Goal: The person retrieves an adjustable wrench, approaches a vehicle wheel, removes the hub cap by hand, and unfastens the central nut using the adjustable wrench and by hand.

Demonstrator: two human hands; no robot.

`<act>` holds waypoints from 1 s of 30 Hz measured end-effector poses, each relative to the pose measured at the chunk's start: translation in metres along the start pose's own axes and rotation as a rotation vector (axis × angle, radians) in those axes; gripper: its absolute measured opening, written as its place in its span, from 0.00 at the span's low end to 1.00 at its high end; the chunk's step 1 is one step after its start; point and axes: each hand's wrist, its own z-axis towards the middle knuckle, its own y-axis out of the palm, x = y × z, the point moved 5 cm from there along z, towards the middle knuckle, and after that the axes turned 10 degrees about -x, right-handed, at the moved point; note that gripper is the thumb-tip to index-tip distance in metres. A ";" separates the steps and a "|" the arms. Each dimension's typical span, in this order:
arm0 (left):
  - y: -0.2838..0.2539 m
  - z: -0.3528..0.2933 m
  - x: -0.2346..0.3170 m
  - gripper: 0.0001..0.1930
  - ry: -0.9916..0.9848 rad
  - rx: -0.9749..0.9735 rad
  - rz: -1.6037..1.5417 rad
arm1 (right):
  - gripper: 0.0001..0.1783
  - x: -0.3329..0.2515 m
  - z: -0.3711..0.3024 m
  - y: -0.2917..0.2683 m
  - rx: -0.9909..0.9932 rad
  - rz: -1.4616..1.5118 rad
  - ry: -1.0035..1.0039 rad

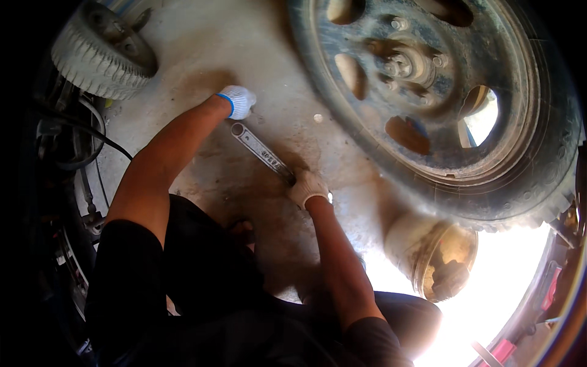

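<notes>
My right hand (309, 188), in a whitish knit glove, is closed round the lower end of a large metal wrench (263, 151). The wrench slants up and left over the concrete floor, its ring end pointing away from me. Just beyond that ring is my left hand (240, 101), in a white glove with a blue cuff, apart from the wrench. The back of this hand hides its fingers, so I cannot make out whether it holds anything. To the right stands a big wheel (422, 92) with a dusty steel rim and several nuts around its hub.
A smaller ribbed wheel (104, 52) is at the far left. Below it, dark machinery with a black cable (101, 136) lines the left side. A dirty bucket (422, 244) lies tipped under the big wheel, beside strong sunlight. Red-pink parts (502, 353) show at the lower right.
</notes>
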 end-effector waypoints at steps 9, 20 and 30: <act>0.014 0.006 -0.011 0.14 0.054 0.025 -0.112 | 0.19 0.008 0.009 0.030 -0.148 -0.087 0.015; -0.011 0.028 0.026 0.18 0.166 0.045 -0.173 | 0.18 0.008 0.003 0.021 -0.092 -0.088 -0.007; 0.034 0.020 0.087 0.16 0.521 -0.329 -0.331 | 0.08 0.000 0.022 -0.017 0.372 -0.451 -0.218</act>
